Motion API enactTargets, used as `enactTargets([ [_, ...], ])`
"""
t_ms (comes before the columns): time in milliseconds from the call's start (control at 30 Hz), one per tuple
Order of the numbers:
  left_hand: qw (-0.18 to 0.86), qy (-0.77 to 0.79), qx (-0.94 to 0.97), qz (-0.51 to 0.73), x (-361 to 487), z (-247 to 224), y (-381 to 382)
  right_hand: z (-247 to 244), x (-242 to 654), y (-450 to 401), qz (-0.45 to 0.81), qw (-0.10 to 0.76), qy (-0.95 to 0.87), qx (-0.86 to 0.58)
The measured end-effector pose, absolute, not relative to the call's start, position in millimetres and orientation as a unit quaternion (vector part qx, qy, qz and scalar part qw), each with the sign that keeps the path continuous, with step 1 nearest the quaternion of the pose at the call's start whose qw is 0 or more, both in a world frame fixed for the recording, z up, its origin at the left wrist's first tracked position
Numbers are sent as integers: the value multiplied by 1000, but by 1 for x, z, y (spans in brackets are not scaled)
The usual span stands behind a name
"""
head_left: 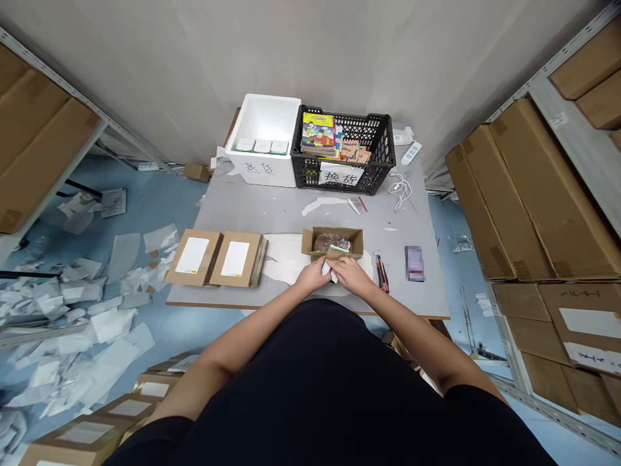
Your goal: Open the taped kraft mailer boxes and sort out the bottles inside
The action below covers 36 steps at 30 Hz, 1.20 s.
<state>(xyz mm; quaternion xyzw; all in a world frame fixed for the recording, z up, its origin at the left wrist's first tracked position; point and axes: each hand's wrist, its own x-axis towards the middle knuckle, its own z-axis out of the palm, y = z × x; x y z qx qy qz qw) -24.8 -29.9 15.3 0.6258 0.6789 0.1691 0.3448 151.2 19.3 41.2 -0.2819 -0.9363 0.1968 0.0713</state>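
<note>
An open cardboard box (359, 243) stands at the table's front, with clear bubble wrap (323, 242) inside. My left hand (313, 276) is closed at the box's near side, its fingers against a small white item (326, 266). Beside it my right hand (350, 274) has its fingers bent over the near flap (336, 253) of the box. The two hands nearly touch. What exactly lies between the fingers is too small to make out. A red and black box cutter (381, 273) lies right of my right hand.
Two labelled cardboard parcels (216, 259) lie at the table's left front. Along the back stand a white foam box (268, 169) and a black crate (381, 165) holding books. A phone (414, 264) and a white cable (399, 188) lie on the right. Shelves with cartons flank the table.
</note>
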Motion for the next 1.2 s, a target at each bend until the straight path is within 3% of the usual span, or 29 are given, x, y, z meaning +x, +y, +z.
enactTargets([
  [167, 340, 693, 610, 178, -34, 14, -32, 41, 154, 26, 195, 69, -935, -289],
  [400, 367, 706, 547, 259, -41, 2, -36, 54, 150, 28, 163, -8, -948, -273],
  [600, 406, 709, 494, 298, -40, 0, -38, 62, 139, 24, 137, -138, -935, -297],
  [900, 418, 699, 484, 320, -36, 2, -39, 63, 108, 19, 106, -219, -903, -353],
  [1067, 403, 707, 493, 307, -35, 3, -38, 66, 109, 28, 111, -206, -920, -315],
  [1200, 381, 728, 498, 277, -36, 5, -40, 80, 125, 37, 136, -128, -950, -250],
])
